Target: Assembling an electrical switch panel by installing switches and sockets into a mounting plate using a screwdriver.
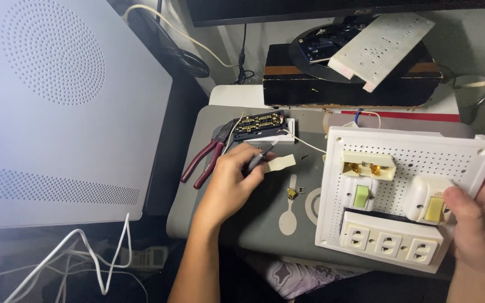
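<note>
My left hand (232,178) is closed around a small screwdriver (260,156) over the grey work surface (197,185), just below an opened outlet module (262,127) showing brass contacts and a white wire. My right hand (481,216) grips the right edge of a white perforated board (428,160), thumb on a switch with a yellow rocker (434,206). The board also carries a green rocker switch (360,195), an open terminal block with brass parts (367,166) and a triple outlet strip (388,242).
Red-handled pliers (204,160) lie left of my left hand. A small brass part (291,193) and a cream cover piece (280,163) sit on the surface. A large white perforated panel (57,112) fills the left. A dark box (349,84) with another white board stands behind. White cables (85,264) hang below.
</note>
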